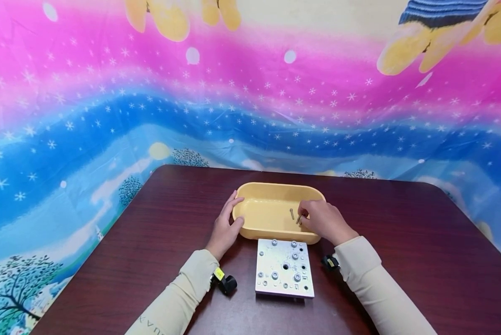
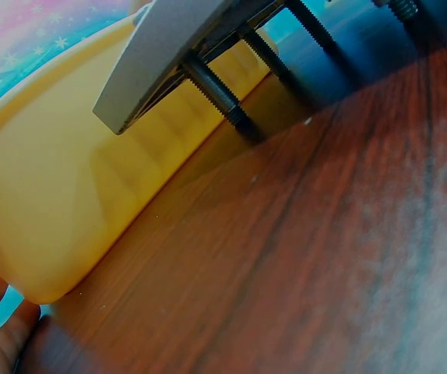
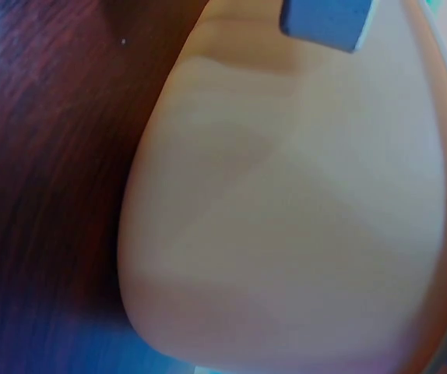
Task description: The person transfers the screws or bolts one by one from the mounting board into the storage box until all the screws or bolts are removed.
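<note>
"What's in the right hand (image 1: 323,221)?"

"A small metal bolt (image 1: 298,219), just above the floor of the yellow tray (image 1: 279,184), toward its right end. That grip is pinching it between thumb and fingers."

"Anything beside it?"

"A second bolt (image 1: 292,213), lying loose on the tray floor, just left of those fingertips."

"And the left hand (image 1: 226,230)?"

"Its grip clasps the tray's left end, thumb nearer the front, fingers over the rim farther back."

"What sits in front of the tray?"

"A square metal plate (image 1: 271,260), near its front wall. Several socket-head bolts stand in it, beside some dark, bare holes; the left wrist view shows threaded shanks jutting out underneath."

"And beyond?"

"The dark reddish wood table (image 1: 183,204), then a pink-and-blue cloth backdrop (image 1: 233,93) with snowflakes and trees."
</note>
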Demonstrator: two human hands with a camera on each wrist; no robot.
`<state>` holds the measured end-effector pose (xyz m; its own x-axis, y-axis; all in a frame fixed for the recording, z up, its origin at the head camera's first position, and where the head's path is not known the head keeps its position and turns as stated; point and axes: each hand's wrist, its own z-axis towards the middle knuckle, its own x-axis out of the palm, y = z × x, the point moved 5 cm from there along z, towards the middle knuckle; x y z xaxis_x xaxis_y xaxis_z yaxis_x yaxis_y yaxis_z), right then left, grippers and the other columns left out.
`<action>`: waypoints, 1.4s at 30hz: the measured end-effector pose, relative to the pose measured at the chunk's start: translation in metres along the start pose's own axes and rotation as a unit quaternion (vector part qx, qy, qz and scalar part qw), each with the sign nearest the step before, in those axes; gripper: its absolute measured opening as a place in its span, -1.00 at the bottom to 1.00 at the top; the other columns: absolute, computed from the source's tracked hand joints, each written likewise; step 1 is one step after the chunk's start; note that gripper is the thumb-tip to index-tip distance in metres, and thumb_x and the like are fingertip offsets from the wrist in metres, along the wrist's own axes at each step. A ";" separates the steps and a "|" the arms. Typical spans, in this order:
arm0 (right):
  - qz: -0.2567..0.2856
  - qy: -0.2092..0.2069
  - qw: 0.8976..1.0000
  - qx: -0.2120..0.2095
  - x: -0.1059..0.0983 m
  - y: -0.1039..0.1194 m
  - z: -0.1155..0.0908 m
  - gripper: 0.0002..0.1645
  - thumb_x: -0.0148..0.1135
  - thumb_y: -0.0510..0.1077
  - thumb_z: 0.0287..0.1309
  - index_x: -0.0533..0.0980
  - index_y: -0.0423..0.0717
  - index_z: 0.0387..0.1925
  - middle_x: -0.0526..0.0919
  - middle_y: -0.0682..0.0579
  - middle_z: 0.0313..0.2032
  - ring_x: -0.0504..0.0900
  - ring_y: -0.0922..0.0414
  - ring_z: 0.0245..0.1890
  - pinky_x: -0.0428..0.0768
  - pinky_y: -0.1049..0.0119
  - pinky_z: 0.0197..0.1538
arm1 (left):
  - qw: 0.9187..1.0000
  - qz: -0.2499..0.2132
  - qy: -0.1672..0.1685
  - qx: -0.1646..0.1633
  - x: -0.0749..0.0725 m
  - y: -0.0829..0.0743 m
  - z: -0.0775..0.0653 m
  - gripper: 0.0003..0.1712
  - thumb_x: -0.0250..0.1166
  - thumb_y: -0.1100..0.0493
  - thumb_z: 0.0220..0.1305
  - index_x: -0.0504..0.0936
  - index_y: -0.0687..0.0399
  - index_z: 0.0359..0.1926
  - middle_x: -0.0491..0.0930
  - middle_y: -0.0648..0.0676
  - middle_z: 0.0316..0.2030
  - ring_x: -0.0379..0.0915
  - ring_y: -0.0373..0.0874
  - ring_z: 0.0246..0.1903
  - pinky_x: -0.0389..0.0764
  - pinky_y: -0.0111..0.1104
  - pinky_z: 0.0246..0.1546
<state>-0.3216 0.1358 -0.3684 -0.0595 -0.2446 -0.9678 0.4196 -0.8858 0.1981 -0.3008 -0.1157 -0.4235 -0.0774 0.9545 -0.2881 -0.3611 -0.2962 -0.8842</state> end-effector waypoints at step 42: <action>-0.003 0.013 1.000 -0.002 0.001 0.001 0.001 -0.95 0.25 -0.16 0.13 0.61 -0.01 -0.41 0.59 0.16 -0.42 0.44 0.15 -0.48 0.46 0.20 -0.37 | 1.000 0.004 0.004 -0.005 0.000 0.000 0.000 -0.41 0.10 0.27 0.26 0.38 0.00 0.34 0.05 -0.28 0.43 -0.08 -0.26 0.43 0.11 -0.09 0.35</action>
<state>-0.3220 0.1339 -0.3691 -0.0383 -0.2298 -0.9725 0.4237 -0.8851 0.1925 -0.3010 -0.1154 -0.4237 -0.0730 0.9515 -0.2987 -0.3510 -0.3049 -0.8854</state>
